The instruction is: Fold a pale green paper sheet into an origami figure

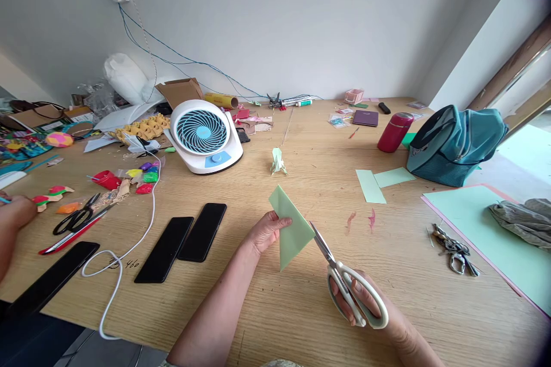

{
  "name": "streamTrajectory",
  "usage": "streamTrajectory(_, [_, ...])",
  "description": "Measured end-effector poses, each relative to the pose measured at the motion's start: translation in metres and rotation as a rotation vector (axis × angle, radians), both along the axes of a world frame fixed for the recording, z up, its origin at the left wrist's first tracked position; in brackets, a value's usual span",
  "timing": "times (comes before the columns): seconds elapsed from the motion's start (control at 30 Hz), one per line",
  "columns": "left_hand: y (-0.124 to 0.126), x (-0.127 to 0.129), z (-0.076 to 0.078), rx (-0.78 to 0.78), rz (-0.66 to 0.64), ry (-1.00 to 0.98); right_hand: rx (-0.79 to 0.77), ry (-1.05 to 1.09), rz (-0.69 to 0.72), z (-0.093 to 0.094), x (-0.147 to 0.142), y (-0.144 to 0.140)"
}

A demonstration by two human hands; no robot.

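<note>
Between thumb and fingers, my left hand (267,231) pinches a folded piece of pale green paper (295,235), a triangle with a pointed top, held above the table. White-handled scissors (359,295) sit in my right hand (365,298), fingers through the loops. Their narrow blades look closed or nearly so, with the tips close to the paper's right corner; whether they touch it I cannot tell. Beyond the hands stands a small folded paper figure (278,161) in the same pale green. Two cut green strips (371,186) lie farther right.
A white fan (206,137) and two phones (163,249) are on the left, with a white cable (152,206) looping past. Another person's hand (17,212) is at far left. At right are keys (456,249), large green sheets (469,218), a teal bag (460,143) and a red bottle (395,132).
</note>
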State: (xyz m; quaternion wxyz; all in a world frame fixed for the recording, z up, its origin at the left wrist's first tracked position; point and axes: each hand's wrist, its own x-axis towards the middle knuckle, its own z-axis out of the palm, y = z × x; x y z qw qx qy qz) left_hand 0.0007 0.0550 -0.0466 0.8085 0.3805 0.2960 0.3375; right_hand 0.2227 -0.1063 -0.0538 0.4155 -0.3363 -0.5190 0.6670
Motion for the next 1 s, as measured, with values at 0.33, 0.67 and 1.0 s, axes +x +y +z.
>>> streamTrajectory(0.33, [0.0003, -0.0012, -0.002, -0.019, 0.022, -0.041, 0.026, -0.009, -0.02, 0.0025, -0.0015, 0.0011])
streamTrajectory(0.67, [0.0006, -0.0025, -0.0061, -0.019, 0.06, -0.062, 0.002, -0.031, -0.018, 0.0035, -0.0023, 0.0001])
streamTrajectory(1.0, [-0.0008, -0.0013, -0.0035, 0.045, 0.006, -0.007, -0.038, 0.005, -0.004, -0.0025, -0.0034, -0.0006])
